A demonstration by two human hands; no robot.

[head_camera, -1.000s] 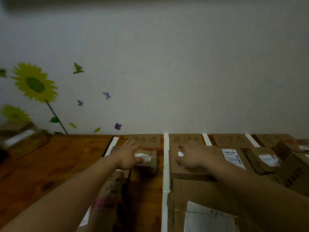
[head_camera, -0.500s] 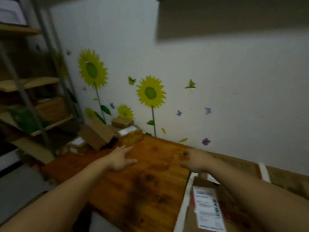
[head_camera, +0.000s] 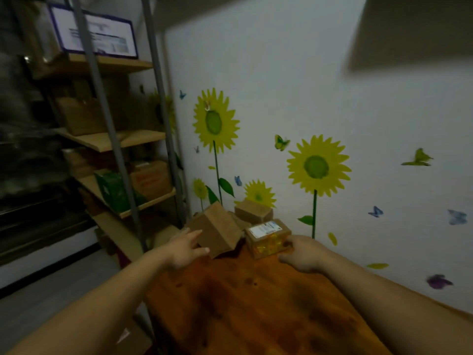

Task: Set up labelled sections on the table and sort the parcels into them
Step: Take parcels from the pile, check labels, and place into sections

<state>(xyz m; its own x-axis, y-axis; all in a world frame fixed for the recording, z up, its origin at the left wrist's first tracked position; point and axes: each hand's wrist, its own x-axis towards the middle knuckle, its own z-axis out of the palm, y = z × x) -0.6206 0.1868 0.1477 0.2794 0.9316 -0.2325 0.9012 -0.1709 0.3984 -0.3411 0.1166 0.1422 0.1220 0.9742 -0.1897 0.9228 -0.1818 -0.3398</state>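
Note:
Three cardboard parcels lie at the far end of the wooden table point(head_camera: 250, 303), against the wall. A plain tilted parcel point(head_camera: 217, 230) is on the left. A small parcel with a white label and yellow tape point(head_camera: 267, 238) is beside it, and a third small box point(head_camera: 253, 211) sits behind them. My left hand point(head_camera: 185, 248) is stretched out with straight fingers, just short of the tilted parcel. My right hand point(head_camera: 298, 252) has loosely curled fingers next to the right side of the taped parcel; I cannot tell if it touches it.
A metal shelving rack point(head_camera: 115, 149) with wooden shelves stands left of the table, holding boxes and a green carton point(head_camera: 112, 189). Sunflower and butterfly stickers cover the white wall point(head_camera: 332, 85). The floor point(head_camera: 51, 290) lies to the left below the table edge.
The view has swung left from the taped, labelled sections to the table's far end. Both hands left the parcels there and reached toward the pile by the wall.

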